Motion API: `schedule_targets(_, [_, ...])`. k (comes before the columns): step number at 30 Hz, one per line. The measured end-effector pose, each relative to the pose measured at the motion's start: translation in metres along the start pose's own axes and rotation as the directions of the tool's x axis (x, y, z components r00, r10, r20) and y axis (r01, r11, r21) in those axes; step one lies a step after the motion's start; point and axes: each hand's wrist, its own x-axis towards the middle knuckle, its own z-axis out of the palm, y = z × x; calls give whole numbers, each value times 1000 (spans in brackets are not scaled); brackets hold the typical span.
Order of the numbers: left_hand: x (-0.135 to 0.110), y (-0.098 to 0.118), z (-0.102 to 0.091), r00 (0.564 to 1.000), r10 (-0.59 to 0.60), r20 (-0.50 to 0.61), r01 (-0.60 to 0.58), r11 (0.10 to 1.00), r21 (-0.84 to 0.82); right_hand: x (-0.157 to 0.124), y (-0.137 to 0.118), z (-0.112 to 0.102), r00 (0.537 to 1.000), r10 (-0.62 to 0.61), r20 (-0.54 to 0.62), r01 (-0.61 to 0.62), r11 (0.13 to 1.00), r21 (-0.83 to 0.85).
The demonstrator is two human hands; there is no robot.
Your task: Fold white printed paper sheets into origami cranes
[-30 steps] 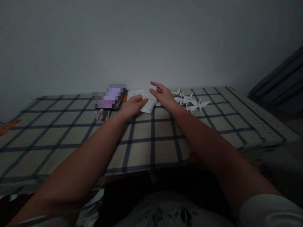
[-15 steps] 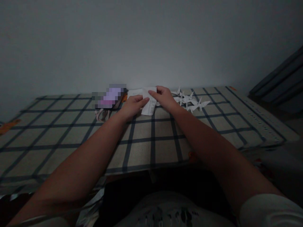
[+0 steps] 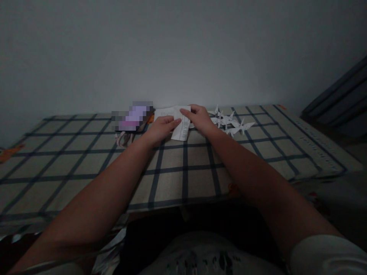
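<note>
Between my two hands is a folded piece of white paper [image 3: 180,131] with faint print on it, held up over the table. My left hand [image 3: 162,128] grips its left edge, the thumb lying across the front. At the upper right edge my right hand [image 3: 199,116] pinches the same paper, with thumb on the near face and fingers curled behind. Another printed sheet [image 3: 164,112] lies behind my left hand, partly covered. Several white folded paper cranes [image 3: 229,122] sit just right of my right hand.
A checked cloth [image 3: 197,183] covers the table, which stands against a pale wall [image 3: 183,49]. To the left of my hands lies a blurred-out purple device [image 3: 133,117], with a pinkish cord or strap [image 3: 123,138] beside it. Dark folded fabric [image 3: 341,99] hangs at the far right.
The folded paper has shifted very slightly to the right and its tilt differs a little. Both hands keep their grip in nearly the same place.
</note>
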Motion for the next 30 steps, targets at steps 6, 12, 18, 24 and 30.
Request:
schedule_targets(6, [0, 1, -2, 999, 21, -37, -18, 997, 69, 0, 1, -3, 1000, 3, -10, -4, 996, -86])
schedule_targets(12, [0, 3, -2, 998, 36, -52, -29, 992, 119, -2, -1, -3, 999, -26, -26, 23, 994, -107])
schedule_targets(18, [1, 5, -2, 978, 137, -157, -114, 983, 147, 0, 0, -4, 997, 45, 54, -43, 998, -47])
schedule_targets(24, [0, 9, 0, 979, 124, -161, -120, 992, 32, 3, 4, -4, 997, 56, 53, -53, 998, -45])
schedule_targets(30, [3, 6, -2, 985, 110, -132, -121, 989, -83, 1, 1, -1, 996, 75, 46, -74, 997, -19])
